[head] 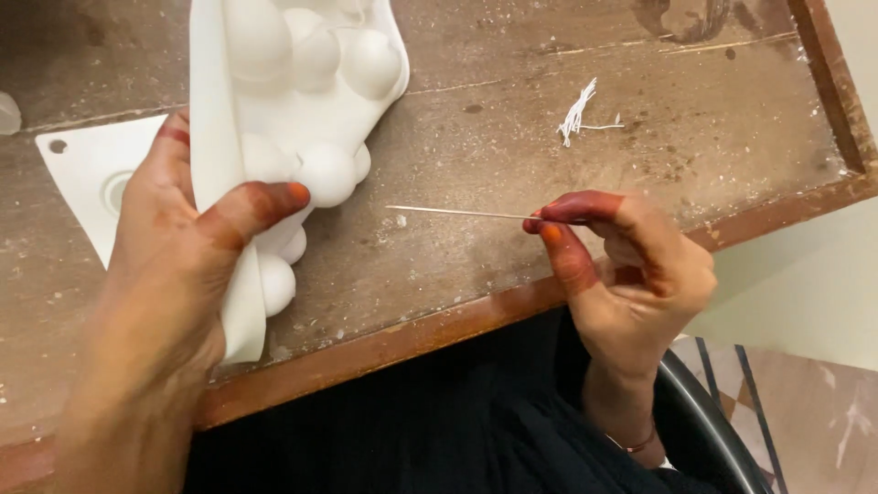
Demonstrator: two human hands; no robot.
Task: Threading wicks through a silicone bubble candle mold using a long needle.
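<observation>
Near the table's front edge, our left hand clamps one white bubble mould at ten o'clock; our right hand pinches one thin needle over bare wood. One thread bundle lies at one o'clock, well apart.

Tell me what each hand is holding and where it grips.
Left hand clasps the white bubble mold by its lower edge; right hand pinches a thin needle at its end.
</observation>
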